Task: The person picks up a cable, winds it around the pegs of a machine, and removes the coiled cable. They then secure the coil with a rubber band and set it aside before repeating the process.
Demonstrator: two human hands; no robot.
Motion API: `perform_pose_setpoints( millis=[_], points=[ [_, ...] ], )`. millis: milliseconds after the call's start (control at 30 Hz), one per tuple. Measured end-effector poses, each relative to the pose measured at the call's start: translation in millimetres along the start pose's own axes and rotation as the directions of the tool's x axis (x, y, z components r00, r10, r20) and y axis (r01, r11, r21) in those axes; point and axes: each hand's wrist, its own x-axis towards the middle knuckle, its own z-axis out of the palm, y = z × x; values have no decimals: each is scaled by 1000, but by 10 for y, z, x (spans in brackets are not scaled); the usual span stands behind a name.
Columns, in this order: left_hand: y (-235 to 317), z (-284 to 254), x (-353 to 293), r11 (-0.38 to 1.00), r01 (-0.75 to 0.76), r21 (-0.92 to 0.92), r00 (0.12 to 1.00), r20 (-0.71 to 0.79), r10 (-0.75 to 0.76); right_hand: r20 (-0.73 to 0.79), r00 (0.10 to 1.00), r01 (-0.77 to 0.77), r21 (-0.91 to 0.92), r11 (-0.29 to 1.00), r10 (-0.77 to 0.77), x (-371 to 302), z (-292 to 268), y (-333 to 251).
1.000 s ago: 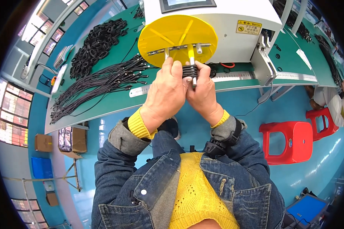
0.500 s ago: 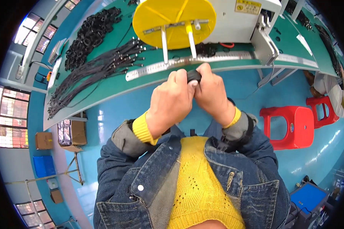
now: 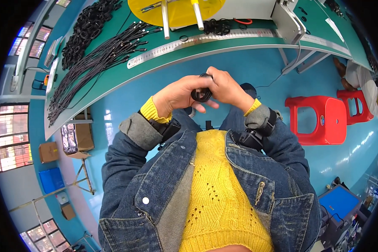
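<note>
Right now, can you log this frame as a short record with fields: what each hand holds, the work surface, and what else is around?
left hand: left hand grips the small coiled black cable bundle in front of the chest
right hand: right hand pinches the same bundle from the other side
work surface: long green-topped workbench, away from the hands
on bench: round yellow winding disc, long steel ruler, rows of loose black cables, heap of coiled black bundles
floor: two red plastic stools
nearby: another person at far right
</note>
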Motion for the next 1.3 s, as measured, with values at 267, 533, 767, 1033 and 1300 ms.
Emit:
perform_pose_setpoints(
  millis=[267, 533, 767, 1033, 1300],
  points=[
    [-166, -323, 346, 852, 412, 323, 891, 50, -450, 329, 943, 106, -452, 886, 55, -1, -129, -190],
    [-597, -370, 375, 958, 46, 283, 994, 84, -72, 142, 986, 90, -41, 995, -83, -82, 80, 106],
    [-587, -505, 424, 961, 271, 49, 959, 77, -274, 239, 970, -6, -152, 988, 43, -72, 161, 164],
    [-736, -681, 307, 990, 81, -112, 994, -65, -89, 295, 955, 39, -99, 994, -8, 251, 2, 68],
    [-561, -564, 163, 954, -271, -125, 937, -263, 232, -64, 984, 93, -611, 786, -167, 1344, 84, 243]
  ],
)
